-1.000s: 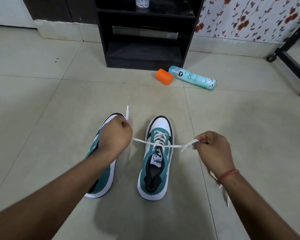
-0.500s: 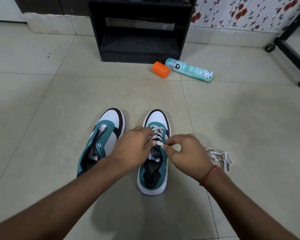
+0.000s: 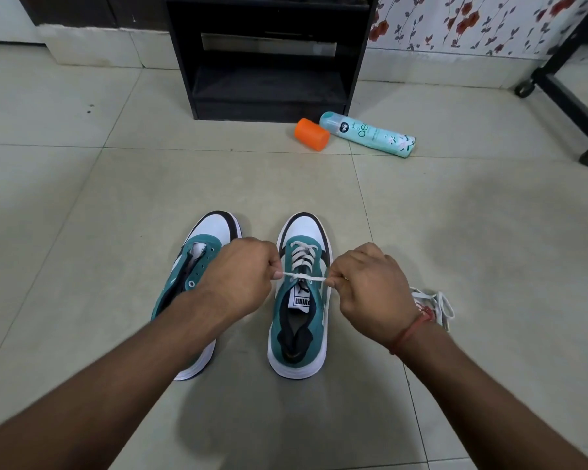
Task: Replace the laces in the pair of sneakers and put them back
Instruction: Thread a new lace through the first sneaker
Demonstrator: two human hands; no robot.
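Sneakers on tile floor [image 3: 82, 198], teal, white toes: right sneaker [image 3: 299, 300] laced white, left sneaker [image 3: 197, 266] unlaced. Lace [image 3: 302, 277] stretched taut across right sneaker, pinched by left hand [image 3: 238, 276] and right hand [image 3: 367, 286]. Spare lace [image 3: 435, 305] bunched just beside right wrist.

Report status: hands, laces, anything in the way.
Left hand and right hand each pinch the white lace taut across the right sneaker. Left sneaker unlaced. Spare lace beside; nothing blocking.

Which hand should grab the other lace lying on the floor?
Right. The loose lace lies just beside the right hand; the left hand is on the right sneaker's far side.
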